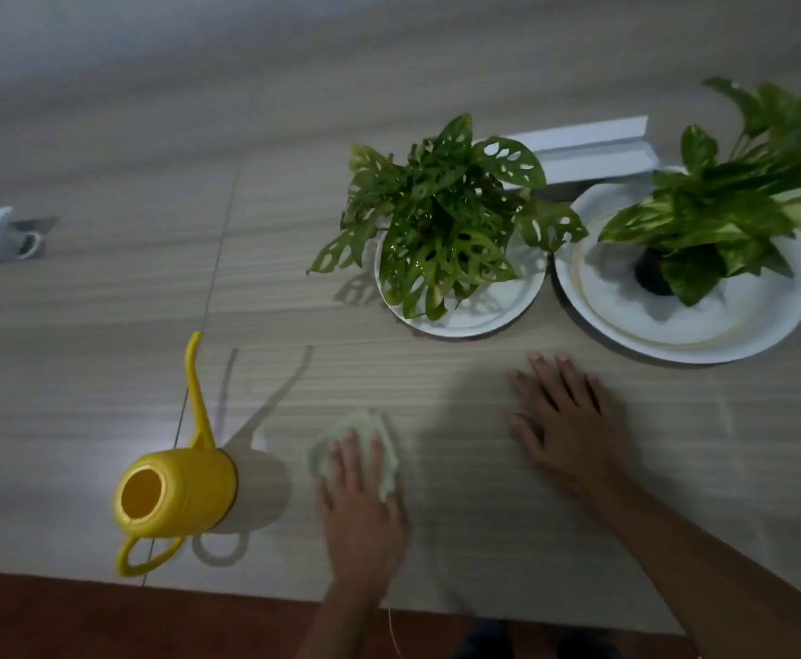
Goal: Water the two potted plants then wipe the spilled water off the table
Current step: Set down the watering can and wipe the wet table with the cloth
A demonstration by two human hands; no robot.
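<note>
A: Where's the cloth [358,447]?
B: Pressed flat under the left hand [363,506], beside the watering can [175,492].
A: And the right hand [567,420]?
B: Empty, spread flat on the surface [484,539], nearer the two potted plants [441,216]; any spill lies between the hands, I'd judge.

View, single: head-worn wide-angle camera, placed above the near edge of the pale wood-grain table [103,287], facing forward and steeply down. Range: close; tabletop fills most of the frame, its near edge crossing the bottom. Wide lens bends the table's lines toward the corners. Framing landmarks: yellow plastic long-spouted watering can [175,492] lower left; two white round plates [489,316] upper right, the right one's plant cut by the frame edge. Both forearms enter from below.
</note>
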